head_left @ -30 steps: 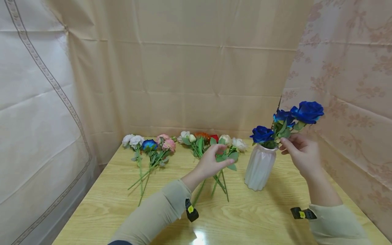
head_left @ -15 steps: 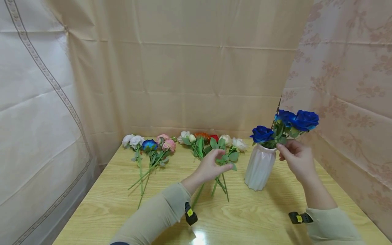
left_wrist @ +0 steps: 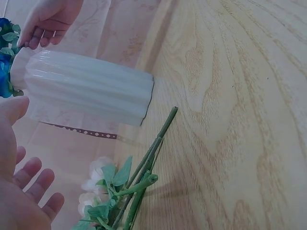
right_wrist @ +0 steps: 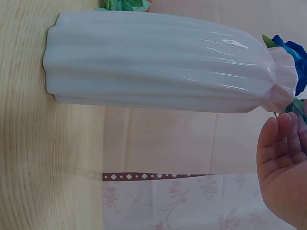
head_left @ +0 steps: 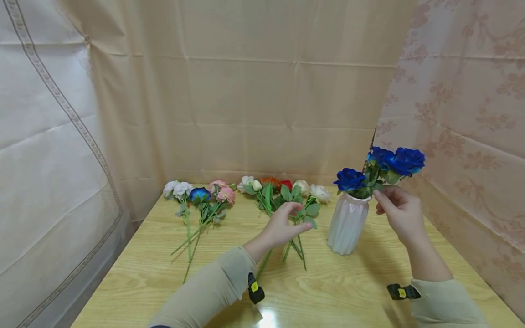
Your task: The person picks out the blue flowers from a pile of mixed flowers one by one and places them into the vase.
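A white vase (head_left: 347,228) stands upright toward the right of a wooden bench (head_left: 336,296), its long axis vertical, mouth up. From it rise blue roses (head_left: 381,158), one leaning left, two leaning right. The right hand (head_left: 404,216) has its fingers close together at the rim; whether they pinch a stem cannot be told. The left hand (head_left: 283,225), fingers wide, holds nothing near loose flowers (head_left: 268,199), blooms pointing backward. Beige cloth (head_left: 254,100) hangs behind.
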